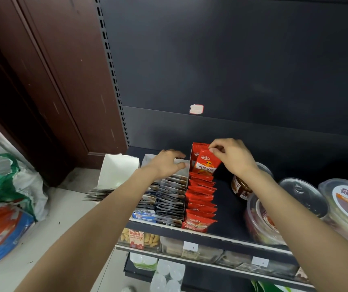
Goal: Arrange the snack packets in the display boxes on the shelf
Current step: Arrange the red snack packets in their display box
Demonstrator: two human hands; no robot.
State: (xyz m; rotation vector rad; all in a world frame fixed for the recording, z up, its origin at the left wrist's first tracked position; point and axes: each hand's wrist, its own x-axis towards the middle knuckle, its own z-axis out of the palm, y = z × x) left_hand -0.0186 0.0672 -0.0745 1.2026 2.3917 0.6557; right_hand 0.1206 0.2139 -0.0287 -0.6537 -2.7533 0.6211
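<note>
A red display box (190, 165) on the dark shelf (227, 209) holds a row of red snack packets (200, 199). My right hand (233, 157) pinches the top edge of an upright red packet (206, 164) at the back of that row. My left hand (167, 163) rests with relaxed fingers on the back of the neighbouring white display box (181, 178), which holds a row of dark grey packets (171, 199). Further left stands another white box (117, 171) with dark packets sticking out at its front.
Round clear tubs with printed lids (345, 205) and a jar (242, 188) stand on the shelf at the right. Lower shelves (190, 249) hold more snacks behind price tags. Plastic bags and a blue-orange pack (2, 230) lie on the floor at left, beside a brown door.
</note>
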